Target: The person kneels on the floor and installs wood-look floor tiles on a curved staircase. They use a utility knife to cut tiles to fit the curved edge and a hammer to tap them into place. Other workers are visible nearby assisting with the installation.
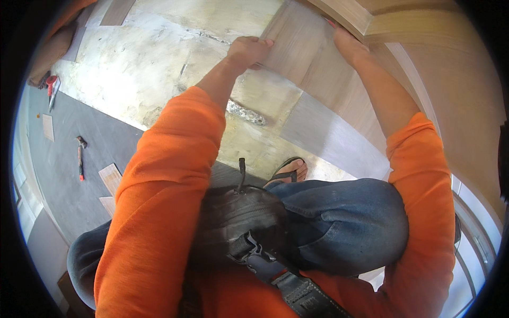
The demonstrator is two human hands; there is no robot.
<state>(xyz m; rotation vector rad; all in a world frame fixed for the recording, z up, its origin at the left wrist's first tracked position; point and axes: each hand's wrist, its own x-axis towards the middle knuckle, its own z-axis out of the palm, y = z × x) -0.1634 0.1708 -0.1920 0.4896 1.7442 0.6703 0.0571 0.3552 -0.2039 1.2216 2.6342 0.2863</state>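
Over the pale, patchy floor [122,79], the wood-grain plank [299,40] lies at upper centre. The left hand [248,52] pinches its left edge, thumb on top; the right hand [350,46] is at its right side, grip too hidden to tell.

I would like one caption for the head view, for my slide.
Left hand and right hand at wood-look planks beside pale, patchy ground, with a hammer lying on the grey floor.

The planks [302,47] are greyish brown with streaked wood grain; the sleeves [169,153] plain orange; the trousers [350,222] dark blue; the bag [233,212] black; the rough floor [122,69] blotchy cream.
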